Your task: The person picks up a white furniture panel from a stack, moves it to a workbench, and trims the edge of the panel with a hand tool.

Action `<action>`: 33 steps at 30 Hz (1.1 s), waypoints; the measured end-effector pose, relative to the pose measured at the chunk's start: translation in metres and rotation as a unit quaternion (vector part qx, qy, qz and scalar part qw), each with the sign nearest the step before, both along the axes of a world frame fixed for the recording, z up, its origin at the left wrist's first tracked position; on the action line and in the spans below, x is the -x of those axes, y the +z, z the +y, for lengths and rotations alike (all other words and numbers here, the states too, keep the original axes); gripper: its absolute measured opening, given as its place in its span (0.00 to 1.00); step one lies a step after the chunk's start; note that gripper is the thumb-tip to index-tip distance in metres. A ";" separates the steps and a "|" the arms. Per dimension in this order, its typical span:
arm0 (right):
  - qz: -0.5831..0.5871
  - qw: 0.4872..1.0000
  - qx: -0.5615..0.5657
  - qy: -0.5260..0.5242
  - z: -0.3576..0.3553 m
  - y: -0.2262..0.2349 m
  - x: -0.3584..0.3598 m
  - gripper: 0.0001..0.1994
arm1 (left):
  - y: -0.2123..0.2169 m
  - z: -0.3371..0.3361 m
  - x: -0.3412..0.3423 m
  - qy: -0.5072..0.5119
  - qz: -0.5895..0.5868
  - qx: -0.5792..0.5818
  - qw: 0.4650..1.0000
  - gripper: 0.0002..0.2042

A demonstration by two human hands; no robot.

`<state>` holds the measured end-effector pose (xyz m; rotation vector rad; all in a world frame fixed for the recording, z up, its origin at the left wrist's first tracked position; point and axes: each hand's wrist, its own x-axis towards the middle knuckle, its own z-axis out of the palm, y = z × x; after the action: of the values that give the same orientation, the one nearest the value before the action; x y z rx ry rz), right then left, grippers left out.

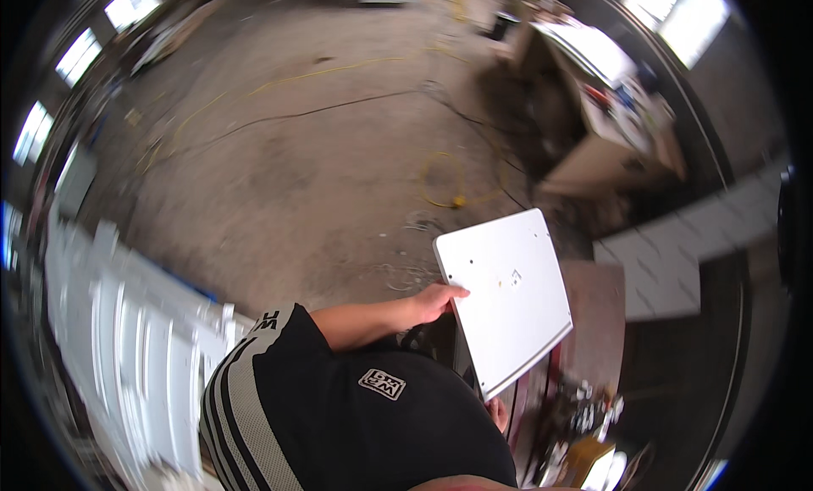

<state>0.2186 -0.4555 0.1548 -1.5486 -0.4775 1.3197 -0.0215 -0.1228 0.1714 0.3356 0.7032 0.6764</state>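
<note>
White panel: a flat board with rounded far corners, in front of the person and to the right of the torso, its broad face turned up toward the head.
Long axis: runs from near to far on a slant, the far end leaning left, the near end leaning right.
Panel face: small dark holes near the edges and a small dark mark around the middle; a raised strip or lip runs along the near edge.
Left hand: at the panel's left long edge, roughly midway along it, pinching that edge with a digit laid over the face.
Right hand: at the near-left corner, mostly hidden by panel and body; a few fingers show beside the corner, but whether they grip it I cannot tell.
Nearer hand: both are right at the board; the left sits farther out along its side, the right closer to the body.
Panel's far and right sides: no hand shows on either; all visible contact is on the left and near side.
Right of panel: a reddish-brown surface, partly covered by the board in this view; the gap in height cannot be judged.
Near right: a blurred cluster of metal parts.
Far side: a coiled yellow cable on the floor.
</note>
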 end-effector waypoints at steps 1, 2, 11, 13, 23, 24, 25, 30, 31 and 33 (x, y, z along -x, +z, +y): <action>0.079 0.997 0.003 0.024 0.004 -0.022 -0.021 0.23 | 0.009 -0.011 0.015 0.020 0.003 -0.002 1.000 0.23; 0.103 0.994 0.021 0.002 0.033 -0.009 -0.007 0.26 | 0.005 -0.028 0.038 0.040 -0.023 -0.011 0.999 0.23; -0.124 0.950 -0.032 0.285 0.223 0.008 0.052 0.23 | 0.031 -0.169 0.139 0.409 -0.032 -0.035 0.911 0.24; -0.148 0.924 -0.058 0.348 0.255 0.025 0.096 0.22 | 0.038 -0.198 0.167 0.479 -0.048 -0.026 0.876 0.25; -0.067 0.762 -0.163 0.624 0.292 0.057 0.386 0.17 | 0.041 -0.350 0.312 0.691 -0.056 -0.113 0.712 0.26; -0.066 0.744 -0.168 0.644 0.286 0.062 0.420 0.17 | 0.044 -0.364 0.328 0.705 0.007 -0.175 0.687 0.26; -0.067 0.728 -0.176 0.660 0.279 0.070 0.453 0.17 | 0.047 -0.376 0.341 0.717 0.063 -0.231 0.654 0.26; -0.071 0.663 -0.232 0.708 0.244 0.102 0.617 0.19 | 0.062 -0.427 0.439 0.786 -0.032 -0.155 0.597 0.28; -0.061 0.649 -0.229 0.723 0.235 0.109 0.646 0.20 | 0.065 -0.435 0.458 0.805 -0.008 -0.158 0.571 0.28; -0.054 0.635 -0.234 0.735 0.217 0.120 0.706 0.20 | 0.063 -0.455 0.500 0.836 0.030 -0.155 0.525 0.28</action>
<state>-0.4874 -0.2388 0.2748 -0.5262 -2.2777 1.9247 -0.5217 -0.5775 0.2341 -0.1508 0.8223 2.7123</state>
